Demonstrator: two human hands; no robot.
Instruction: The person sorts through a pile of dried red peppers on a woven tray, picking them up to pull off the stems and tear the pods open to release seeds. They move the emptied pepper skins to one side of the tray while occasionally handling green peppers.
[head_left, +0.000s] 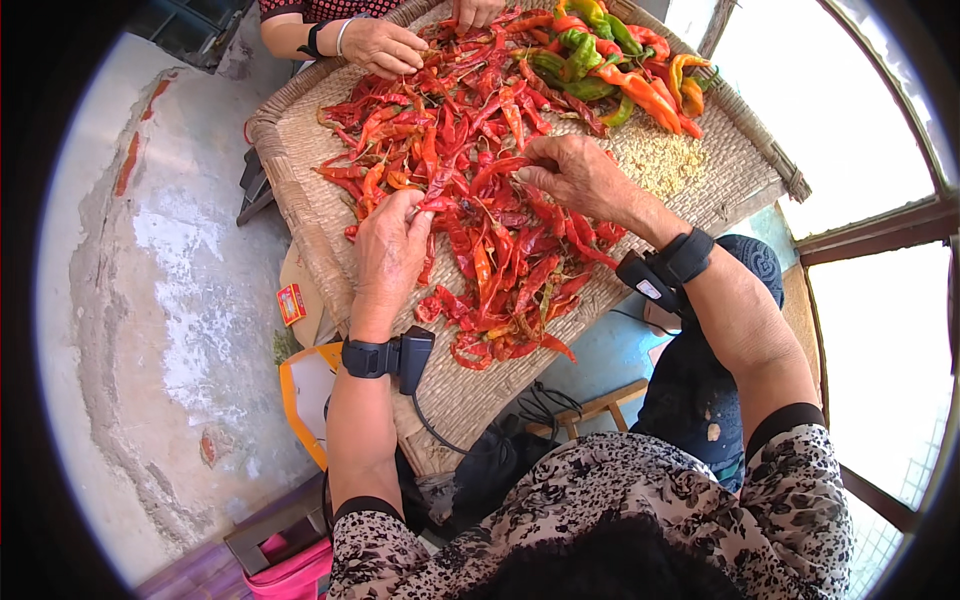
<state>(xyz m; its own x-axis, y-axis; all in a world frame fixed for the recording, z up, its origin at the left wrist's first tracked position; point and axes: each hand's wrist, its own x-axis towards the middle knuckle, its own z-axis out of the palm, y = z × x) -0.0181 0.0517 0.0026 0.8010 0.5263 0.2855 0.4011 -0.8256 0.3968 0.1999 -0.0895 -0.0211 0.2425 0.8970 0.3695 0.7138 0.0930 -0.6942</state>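
Observation:
A wide heap of dried red chili peppers (500, 265) covers the middle of a woven tray (335, 255). My left hand (392, 250) is at the heap's left side, thumb and fingers pinched on a small red chili pepper (437, 204). Across from it, my right hand (580, 180) comes over the heap from the right. Its thumb and forefinger are closed on a long red chili pepper (495, 170); the other fingers are curled under. Both hands wear a black strapped device at the wrist.
Fresh green and orange-red peppers (585, 60) lie at the tray's far right, beside a scatter of pale yellow seeds (660, 165). A co-worker's hands (385, 48) reach into the far edge of the heap. A black cable (435, 428) hangs from my left wrist; a window (880, 340) stands to the right.

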